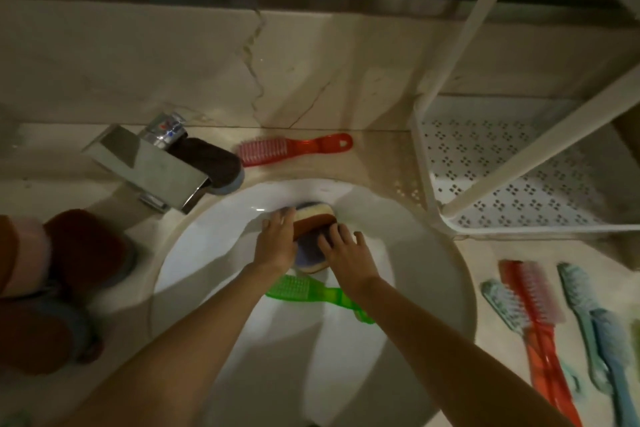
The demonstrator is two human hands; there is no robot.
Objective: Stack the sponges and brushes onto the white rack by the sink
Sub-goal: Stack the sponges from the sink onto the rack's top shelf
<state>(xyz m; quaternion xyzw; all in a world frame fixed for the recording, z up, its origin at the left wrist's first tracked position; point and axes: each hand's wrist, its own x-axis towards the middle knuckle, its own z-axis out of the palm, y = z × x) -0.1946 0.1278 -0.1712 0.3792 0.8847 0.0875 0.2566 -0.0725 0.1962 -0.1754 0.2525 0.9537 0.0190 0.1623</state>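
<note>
Inside the white sink [398, 218], my left hand [277, 243] and my right hand [346, 250] grip a small pile of sponges [313, 218] from both sides; the top ones are brown, cream and purple. A green brush [311, 293] lies in the basin just below them, partly under my right wrist. The white perforated rack [512, 184] stands on the counter to the right of the sink, its lower shelf bare. A red brush [294, 147] lies on the counter behind the sink.
A chrome tap [149, 163] juts over the sink's left rim, with a dark sponge [211, 159] beside it. More brown and pink sponges [52, 274] are piled at the left. Red [540, 322] and teal [595, 322] brushes lie on the counter at the right.
</note>
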